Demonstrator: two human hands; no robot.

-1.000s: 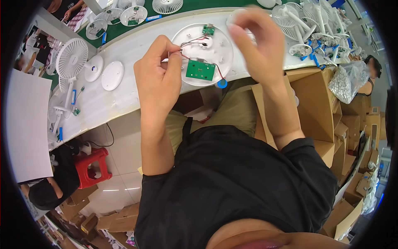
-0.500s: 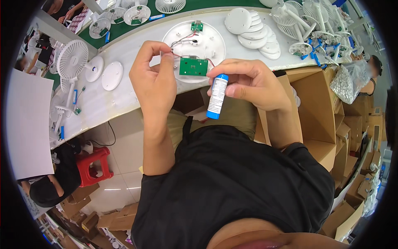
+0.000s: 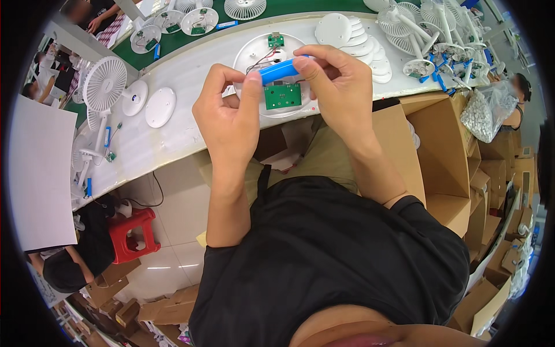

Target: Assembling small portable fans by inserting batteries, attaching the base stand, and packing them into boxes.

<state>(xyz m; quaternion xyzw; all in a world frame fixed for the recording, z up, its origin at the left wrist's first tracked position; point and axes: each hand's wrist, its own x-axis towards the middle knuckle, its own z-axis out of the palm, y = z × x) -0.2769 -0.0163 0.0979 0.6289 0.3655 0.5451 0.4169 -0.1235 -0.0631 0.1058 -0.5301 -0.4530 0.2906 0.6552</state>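
Note:
A blue cylindrical battery (image 3: 277, 70) lies nearly level across both my hands, above a round white fan base (image 3: 243, 58). My right hand (image 3: 341, 87) pinches its right end between thumb and fingers. At its left end is my left hand (image 3: 231, 113), thumb and forefinger closed there; thin wires pass close by. A green circuit board (image 3: 283, 96) is at the base's near side, and a smaller green board (image 3: 276, 40) sits at its far edge. My fingers and the battery hide the middle of the base.
Stacked white discs (image 3: 333, 30) lie right of the base, with several fans and blue batteries (image 3: 442, 78) beyond. At left stand a white fan (image 3: 104, 84) and a loose white disc (image 3: 160, 107). An open cardboard box (image 3: 439, 150) is by my right arm; a red stool (image 3: 134, 234) stands lower left.
The battery has gone from upright to nearly level and moved up and left over the base. My right hand rose with it; my left hand shifted slightly right, to the battery's end.

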